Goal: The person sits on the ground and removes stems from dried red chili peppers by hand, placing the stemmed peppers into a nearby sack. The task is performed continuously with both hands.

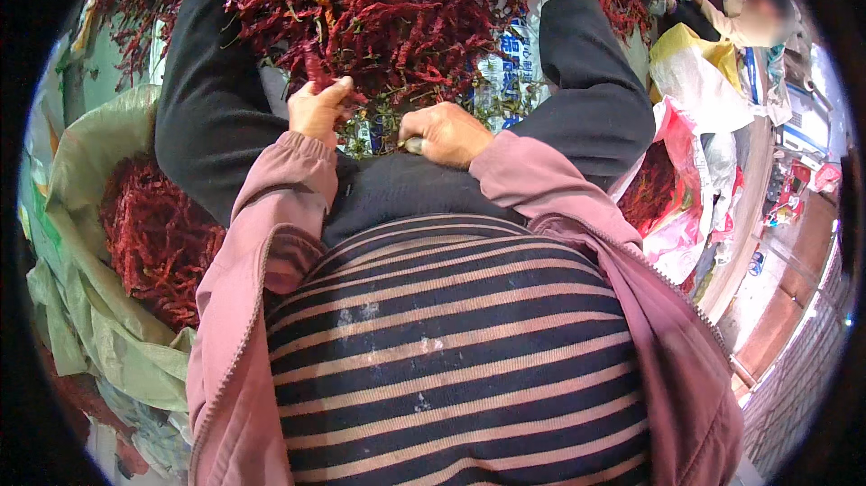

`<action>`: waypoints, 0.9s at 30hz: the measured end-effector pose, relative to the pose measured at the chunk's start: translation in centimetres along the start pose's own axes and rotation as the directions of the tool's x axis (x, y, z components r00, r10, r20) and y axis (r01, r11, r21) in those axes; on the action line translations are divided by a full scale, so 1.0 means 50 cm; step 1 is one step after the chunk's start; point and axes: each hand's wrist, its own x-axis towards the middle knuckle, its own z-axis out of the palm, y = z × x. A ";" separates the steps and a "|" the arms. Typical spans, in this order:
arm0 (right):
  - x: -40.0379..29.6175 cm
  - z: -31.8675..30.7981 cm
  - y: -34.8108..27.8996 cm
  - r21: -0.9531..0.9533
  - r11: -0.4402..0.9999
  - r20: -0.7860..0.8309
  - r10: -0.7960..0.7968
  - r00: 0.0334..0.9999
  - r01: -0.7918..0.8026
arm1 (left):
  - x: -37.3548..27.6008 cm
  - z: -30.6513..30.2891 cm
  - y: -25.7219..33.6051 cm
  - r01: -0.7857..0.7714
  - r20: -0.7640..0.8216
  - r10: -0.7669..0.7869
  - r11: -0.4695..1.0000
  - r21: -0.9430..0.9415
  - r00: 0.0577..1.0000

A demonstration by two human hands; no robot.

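Observation:
A big heap of dried red chili peppers (399,19) spreads between my legs. My left hand (316,110) grips a few dried chilies (312,66) at the heap's near edge; they are blurred. To its right, my right hand (450,134) is curled, knuckles up, low over my lap. Its fingertips are partly hidden, so whether it pinches a stem cannot be made out. Loose greenish chili stems (369,127) lie between and beyond my hands, on a white plastic sheet (511,59) with blue printing.
On my left stands a pale green woven sack (88,154), rolled open, with red chilies (152,242) inside. A pink-and-white plastic bag (683,202) with chilies sits at my right. Beyond it are a white-and-yellow sack (697,76) and another person (727,22) beside more chilies.

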 end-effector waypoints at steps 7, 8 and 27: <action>0.076 0.006 0.070 0.135 0.832 -0.273 0.553 0.787 -0.537 | -0.008 -0.003 0.007 0.152 0.227 -0.071 0.919 -0.363 0.971; 0.092 0.018 0.101 0.187 0.799 -0.302 0.600 0.741 -0.571 | -0.007 -0.004 0.004 0.168 0.237 -0.083 0.917 -0.362 0.968; 0.018 0.010 0.044 0.314 0.926 -0.153 0.267 0.952 -0.209 | 0.010 0.078 -0.012 0.145 0.323 -0.152 0.988 0.045 0.934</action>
